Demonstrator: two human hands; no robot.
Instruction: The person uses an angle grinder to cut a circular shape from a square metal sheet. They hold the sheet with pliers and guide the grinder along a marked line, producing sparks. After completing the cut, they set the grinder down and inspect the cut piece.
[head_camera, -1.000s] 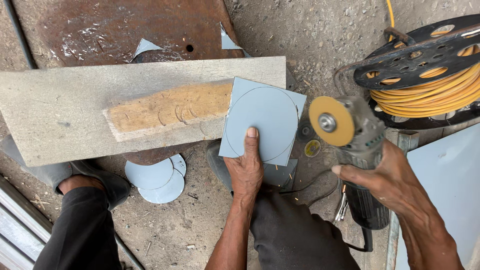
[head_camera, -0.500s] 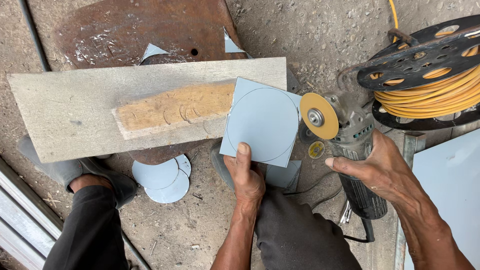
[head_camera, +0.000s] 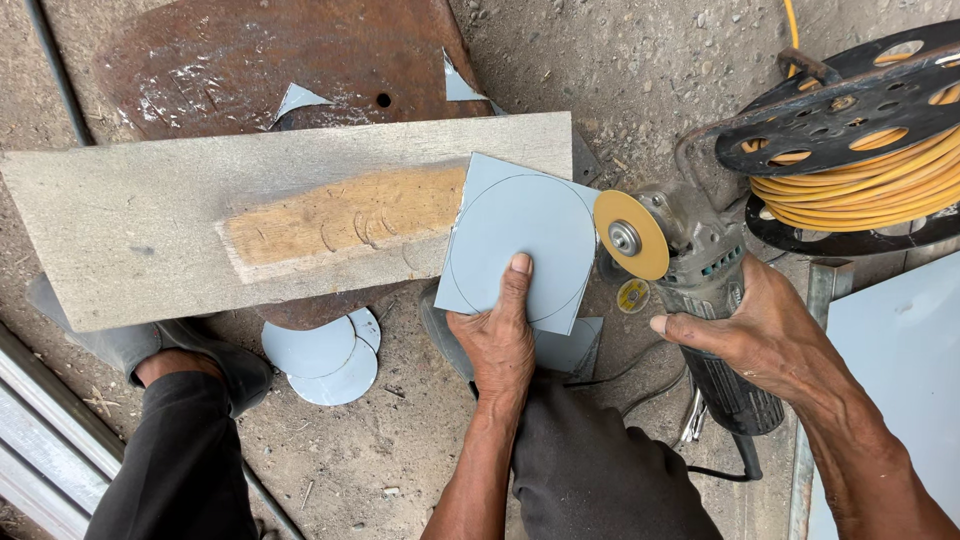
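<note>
Grey square metal sheet (head_camera: 520, 240), scribed with a circle, lay on the weathered wooden plank (head_camera: 280, 215), pinned by the left hand (head_camera: 497, 335). Right hand (head_camera: 765, 335), clamped around the angle grinder (head_camera: 700, 290), had brought its yellow disc (head_camera: 631, 235) to the sheet's edge.

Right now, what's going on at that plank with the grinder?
A person's left hand presses a grey metal sheet scribed with a circle flat on the end of a long worn wooden plank. The right hand grips a grey angle grinder, whose yellow cutting disc sits at the sheet's right edge. Cut grey metal discs lie on the ground below the plank, and a black reel of yellow cable stands to the right.
</note>
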